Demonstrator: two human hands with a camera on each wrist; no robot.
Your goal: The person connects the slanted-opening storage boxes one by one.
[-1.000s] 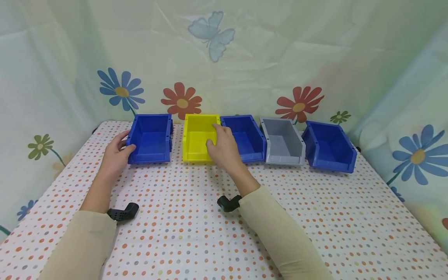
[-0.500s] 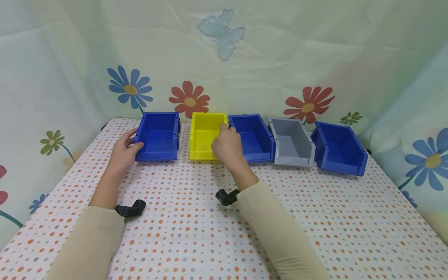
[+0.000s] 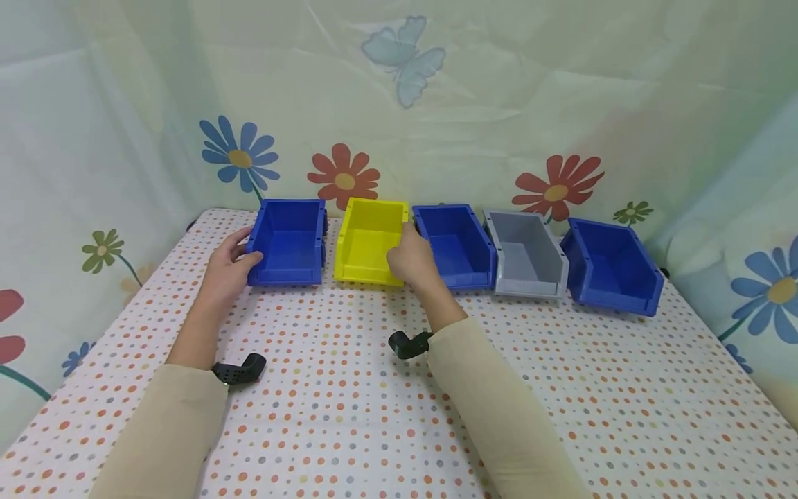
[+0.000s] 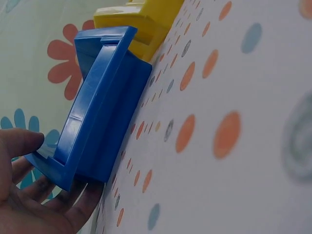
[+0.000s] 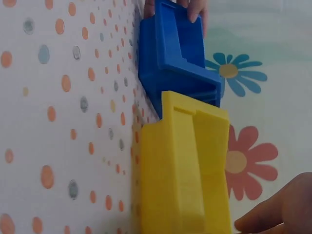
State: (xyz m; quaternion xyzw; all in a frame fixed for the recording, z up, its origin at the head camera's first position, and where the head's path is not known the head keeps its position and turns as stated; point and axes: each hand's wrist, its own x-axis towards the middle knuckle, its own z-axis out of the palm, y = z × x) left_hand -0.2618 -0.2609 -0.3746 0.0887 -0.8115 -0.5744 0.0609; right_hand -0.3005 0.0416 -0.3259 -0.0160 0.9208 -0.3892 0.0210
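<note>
At the left end of a row of plastic storage bins sits a blue bin (image 3: pixel 289 251). My left hand (image 3: pixel 228 274) grips its left side wall, thumb over the rim; in the left wrist view the other fingers (image 4: pixel 78 207) reach along its outside. Beside it stands a yellow bin (image 3: pixel 369 251), turned slightly, its open front toward me. My right hand (image 3: pixel 416 262) holds the yellow bin's right side wall, and its fingertips are partly hidden in the head view. The right wrist view shows the yellow bin (image 5: pixel 183 170) close to the blue bin (image 5: pixel 180 58), both looking empty inside.
Right of the yellow bin stand a second blue bin (image 3: pixel 454 253), a grey bin (image 3: pixel 517 256) and a third blue bin (image 3: pixel 614 270), set close together and angled. A dotted cloth (image 3: pixel 337 409) covers the table. A flowered curtain (image 3: pixel 474 138) hangs right behind the row.
My right hand has closed on the yellow bin's right wall. The bin has turned slightly, its front shifting left toward the left blue bin. The head view has swung left; my left hand keeps its hold.
</note>
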